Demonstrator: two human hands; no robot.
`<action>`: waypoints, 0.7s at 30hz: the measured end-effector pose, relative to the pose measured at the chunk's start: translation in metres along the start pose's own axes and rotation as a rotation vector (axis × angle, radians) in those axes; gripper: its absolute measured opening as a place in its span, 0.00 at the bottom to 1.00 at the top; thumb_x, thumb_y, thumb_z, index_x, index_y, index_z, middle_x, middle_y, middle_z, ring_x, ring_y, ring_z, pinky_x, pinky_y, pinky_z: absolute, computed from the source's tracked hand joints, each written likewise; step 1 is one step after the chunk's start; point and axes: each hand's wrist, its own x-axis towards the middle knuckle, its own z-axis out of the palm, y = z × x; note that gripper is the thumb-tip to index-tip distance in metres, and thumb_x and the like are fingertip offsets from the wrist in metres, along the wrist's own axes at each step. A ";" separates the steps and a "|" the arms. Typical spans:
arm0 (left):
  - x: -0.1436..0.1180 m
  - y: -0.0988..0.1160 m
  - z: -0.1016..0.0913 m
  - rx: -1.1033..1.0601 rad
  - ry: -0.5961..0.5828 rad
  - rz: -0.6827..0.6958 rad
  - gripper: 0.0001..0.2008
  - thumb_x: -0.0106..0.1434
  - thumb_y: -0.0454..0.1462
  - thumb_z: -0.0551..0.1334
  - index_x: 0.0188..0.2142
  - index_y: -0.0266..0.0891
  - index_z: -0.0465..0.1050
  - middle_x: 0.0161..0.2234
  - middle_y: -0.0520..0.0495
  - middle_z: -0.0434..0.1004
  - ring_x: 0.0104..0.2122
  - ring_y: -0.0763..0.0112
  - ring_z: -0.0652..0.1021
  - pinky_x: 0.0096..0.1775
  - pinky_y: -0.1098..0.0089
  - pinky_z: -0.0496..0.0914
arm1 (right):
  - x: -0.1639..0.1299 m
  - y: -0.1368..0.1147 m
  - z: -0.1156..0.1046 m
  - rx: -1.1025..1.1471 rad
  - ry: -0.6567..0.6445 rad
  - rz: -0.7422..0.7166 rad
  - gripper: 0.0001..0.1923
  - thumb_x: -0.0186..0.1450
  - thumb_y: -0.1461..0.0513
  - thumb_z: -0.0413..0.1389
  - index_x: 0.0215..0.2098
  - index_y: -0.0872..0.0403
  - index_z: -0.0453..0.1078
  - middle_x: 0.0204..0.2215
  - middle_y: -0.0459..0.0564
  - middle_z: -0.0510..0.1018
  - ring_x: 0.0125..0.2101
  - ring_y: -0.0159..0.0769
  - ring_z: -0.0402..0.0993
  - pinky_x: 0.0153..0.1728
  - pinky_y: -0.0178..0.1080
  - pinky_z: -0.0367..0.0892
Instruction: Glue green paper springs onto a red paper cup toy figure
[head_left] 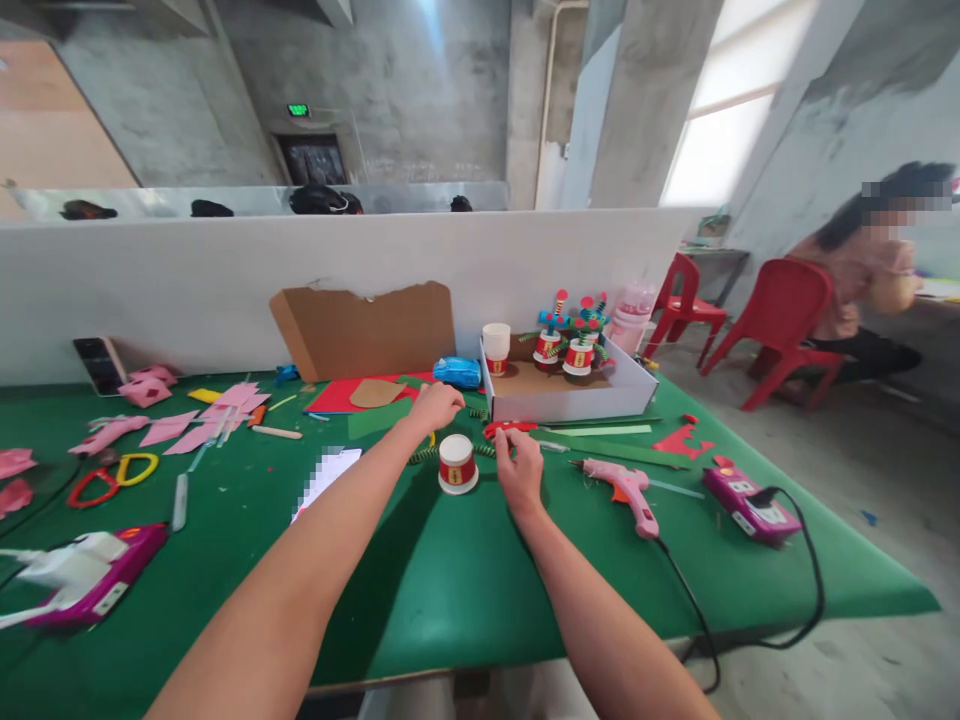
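Left hand curled loosely over the green table, grasp unclear | right hand pinches a green coiled pipe cleaner beside the white paper cup with red band | we judge: steady the cup, keep the coil level | pink glue gun lies right.

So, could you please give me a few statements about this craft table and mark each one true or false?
1. The pink glue gun lies to the right of the right hand. True.
2. The cup stands inside the white box. False: it stands on the green table, between the hands.
3. The left hand holds scissors. False: the scissors lie far to the left.
4. The red chairs stand beyond the table. True.
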 end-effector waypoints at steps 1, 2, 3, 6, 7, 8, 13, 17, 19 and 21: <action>0.005 -0.001 0.004 0.003 -0.022 0.007 0.09 0.55 0.33 0.60 0.29 0.47 0.80 0.36 0.46 0.83 0.45 0.55 0.77 0.49 0.56 0.66 | 0.000 -0.001 0.000 0.006 0.003 0.004 0.20 0.69 0.54 0.45 0.22 0.51 0.66 0.21 0.47 0.73 0.25 0.36 0.68 0.35 0.38 0.61; 0.011 -0.002 0.007 0.006 -0.043 0.017 0.09 0.54 0.32 0.61 0.30 0.47 0.80 0.37 0.45 0.82 0.45 0.54 0.76 0.49 0.56 0.66 | 0.000 -0.002 0.000 0.015 0.006 0.010 0.20 0.69 0.54 0.44 0.22 0.51 0.66 0.21 0.47 0.73 0.25 0.36 0.68 0.36 0.38 0.61; 0.015 -0.003 0.009 0.010 -0.064 0.027 0.10 0.53 0.32 0.61 0.32 0.48 0.80 0.38 0.45 0.82 0.46 0.53 0.76 0.49 0.55 0.66 | 0.000 -0.002 0.001 0.028 0.011 0.017 0.21 0.69 0.54 0.44 0.22 0.51 0.66 0.21 0.47 0.73 0.25 0.36 0.68 0.37 0.39 0.61; 0.028 -0.002 0.015 0.038 -0.130 0.061 0.17 0.50 0.31 0.63 0.38 0.51 0.79 0.44 0.45 0.80 0.48 0.52 0.75 0.49 0.54 0.66 | 0.000 -0.001 0.000 0.066 0.031 0.049 0.21 0.70 0.54 0.42 0.24 0.51 0.67 0.22 0.48 0.75 0.27 0.37 0.70 0.39 0.40 0.61; 0.032 -0.001 0.016 0.050 -0.153 0.073 0.18 0.50 0.30 0.63 0.39 0.52 0.78 0.46 0.45 0.79 0.48 0.52 0.74 0.49 0.54 0.66 | 0.000 0.000 0.000 0.075 0.039 0.060 0.22 0.70 0.54 0.42 0.24 0.51 0.68 0.23 0.48 0.76 0.28 0.38 0.71 0.39 0.40 0.61; 0.036 0.001 0.018 0.063 -0.176 0.085 0.20 0.50 0.30 0.63 0.40 0.52 0.78 0.47 0.45 0.78 0.49 0.52 0.74 0.49 0.54 0.66 | 0.001 0.001 0.000 0.081 0.046 0.068 0.22 0.70 0.54 0.42 0.24 0.51 0.68 0.23 0.48 0.76 0.28 0.38 0.71 0.39 0.40 0.61; 0.045 0.006 0.026 0.114 -0.290 0.159 0.16 0.50 0.34 0.67 0.40 0.50 0.78 0.45 0.43 0.77 0.50 0.50 0.72 0.50 0.54 0.65 | 0.001 0.003 0.001 0.089 0.045 0.072 0.22 0.70 0.53 0.42 0.24 0.52 0.68 0.22 0.48 0.76 0.27 0.37 0.71 0.38 0.39 0.61; 0.045 0.006 0.028 0.155 -0.338 0.217 0.16 0.50 0.36 0.68 0.41 0.45 0.78 0.45 0.41 0.78 0.50 0.49 0.70 0.50 0.55 0.63 | 0.000 0.001 0.002 0.086 0.047 0.064 0.23 0.70 0.53 0.42 0.24 0.52 0.68 0.21 0.47 0.75 0.27 0.35 0.71 0.37 0.38 0.61; 0.043 0.006 0.027 0.162 -0.340 0.245 0.19 0.51 0.37 0.67 0.45 0.45 0.77 0.46 0.42 0.77 0.51 0.50 0.70 0.50 0.57 0.62 | 0.000 0.001 0.002 0.086 0.048 0.062 0.23 0.70 0.53 0.42 0.24 0.52 0.69 0.21 0.47 0.75 0.27 0.35 0.71 0.37 0.38 0.61; 0.042 0.006 0.026 0.158 -0.340 0.279 0.18 0.53 0.36 0.66 0.45 0.46 0.77 0.47 0.43 0.77 0.51 0.52 0.69 0.50 0.59 0.61 | 0.000 0.001 0.002 0.087 0.050 0.070 0.23 0.70 0.53 0.42 0.24 0.52 0.69 0.21 0.47 0.75 0.27 0.36 0.71 0.37 0.38 0.61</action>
